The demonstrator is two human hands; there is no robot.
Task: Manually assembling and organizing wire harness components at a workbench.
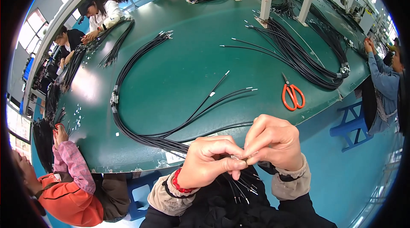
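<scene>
Because the black wires are thin and limp, left hand and right hand pinch their small clear connector shut-fingered, close to the ends.

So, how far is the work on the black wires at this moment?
Looks done: a black wire bundle lies looped on the green table, bound by a small clamp. In hand: the left hand and right hand pinch a small clear piece at wire ends hanging below them. Left: several loose wires on the table, seemingly unbundled. The orange scissors lie unused.
</scene>
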